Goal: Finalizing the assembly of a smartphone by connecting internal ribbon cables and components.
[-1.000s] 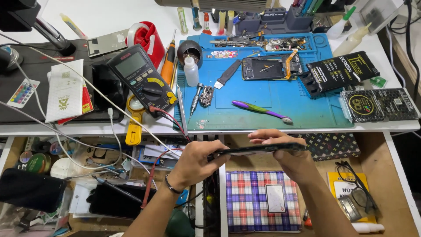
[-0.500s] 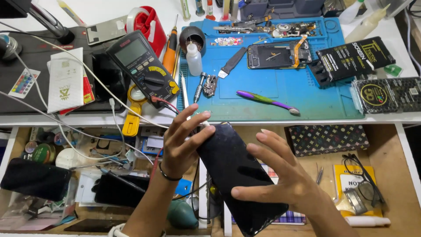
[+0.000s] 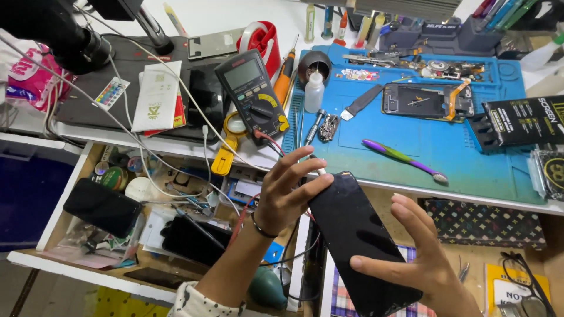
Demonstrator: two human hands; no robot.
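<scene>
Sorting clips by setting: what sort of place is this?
Most likely a phone repair bench. Both hands hold a black phone screen; a multimeter and an opened phone lie on the blue mat.

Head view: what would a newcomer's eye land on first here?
First, the black phone screen panel held tilted between the left hand and right hand, low in the middle. Behind it lies the blue repair mat, bearing an opened phone frame and a purple-handled brush. Left of the mat sits a grey multimeter.

Glossy black phone screen (image 3: 359,240), tilted diagonally, held above open drawer.
</scene>
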